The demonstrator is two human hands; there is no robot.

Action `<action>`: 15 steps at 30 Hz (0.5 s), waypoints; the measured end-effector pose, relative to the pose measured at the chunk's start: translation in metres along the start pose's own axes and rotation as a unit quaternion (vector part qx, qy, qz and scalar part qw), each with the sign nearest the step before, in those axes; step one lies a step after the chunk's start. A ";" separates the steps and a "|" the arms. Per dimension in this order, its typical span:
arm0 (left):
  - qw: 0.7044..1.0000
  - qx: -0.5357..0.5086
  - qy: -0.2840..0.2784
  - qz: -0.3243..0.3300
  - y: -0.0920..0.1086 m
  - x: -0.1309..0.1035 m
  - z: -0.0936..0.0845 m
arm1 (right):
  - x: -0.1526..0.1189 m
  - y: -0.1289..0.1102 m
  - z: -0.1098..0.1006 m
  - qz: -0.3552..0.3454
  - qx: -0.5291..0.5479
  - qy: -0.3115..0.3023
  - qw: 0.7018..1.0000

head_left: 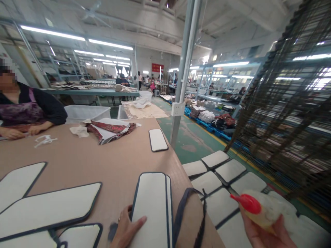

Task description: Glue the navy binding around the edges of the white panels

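Observation:
At the bottom middle, my left hand (129,225) is closed on the left edge of a long white panel (151,210) with dark edging, thumb on top. A second similar panel lies under it, showing along the right. On the right, my right hand (266,230) grips a translucent squeeze bottle (271,210) with a red nozzle (248,203) pointing left. Beneath the bottle, beyond the table edge, are rows of white dark-edged pads (230,170). A dark strip (184,206) curls over the table edge between my hands.
More white panels (54,206) lie on the brown table (119,162) at left, and a small one (158,140) near its far right corner. Patterned fabric (111,129) lies at the back. A person (28,106) sits far left. A metal post (184,69) stands beyond the table.

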State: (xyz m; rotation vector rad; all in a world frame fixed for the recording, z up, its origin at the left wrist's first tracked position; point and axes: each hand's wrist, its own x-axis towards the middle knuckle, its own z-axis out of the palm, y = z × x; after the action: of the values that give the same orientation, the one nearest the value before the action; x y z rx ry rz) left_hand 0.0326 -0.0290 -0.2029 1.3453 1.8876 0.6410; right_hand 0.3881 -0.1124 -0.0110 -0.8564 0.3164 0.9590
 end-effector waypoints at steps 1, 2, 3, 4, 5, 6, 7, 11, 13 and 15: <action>1.000 0.001 0.016 0.014 -0.008 -0.011 0.002 | -0.007 0.001 0.003 -0.004 -0.003 0.000 1.000; 0.999 0.011 0.025 0.026 -0.015 -0.019 0.003 | -0.011 0.002 0.004 -0.009 -0.006 -0.002 1.000; 0.998 0.027 0.029 0.039 -0.018 -0.025 0.003 | -0.012 0.004 0.003 -0.016 -0.010 -0.009 1.000; 0.997 0.047 0.025 0.050 -0.019 -0.029 0.003 | -0.011 0.005 0.000 -0.025 -0.014 -0.021 0.999; 0.996 0.063 0.019 0.057 -0.018 -0.031 0.001 | -0.007 0.006 -0.005 -0.033 -0.018 -0.038 0.999; 0.995 0.069 0.015 0.064 -0.013 -0.033 -0.001 | -0.003 0.007 -0.011 -0.039 -0.023 -0.058 0.997; 0.995 0.066 0.018 0.070 -0.007 -0.034 -0.004 | 0.002 0.008 -0.017 -0.045 -0.029 -0.079 0.995; 0.997 -0.032 0.062 0.041 0.024 -0.044 -0.023 | 0.010 0.012 -0.032 -0.021 -0.023 -0.148 0.988; 0.995 -0.090 0.046 0.002 0.033 -0.050 -0.035 | 0.005 0.015 -0.029 -0.018 0.008 -0.163 0.986; 0.993 -0.116 -0.027 0.000 0.036 -0.053 -0.045 | -0.004 0.020 -0.021 -0.038 0.031 -0.183 0.982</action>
State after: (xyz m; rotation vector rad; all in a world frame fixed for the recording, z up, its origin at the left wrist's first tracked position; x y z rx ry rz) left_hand 0.0283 -0.0663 -0.1348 1.1999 1.7123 0.7906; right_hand 0.3723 -0.1246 -0.0319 -0.6156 -0.0040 1.0087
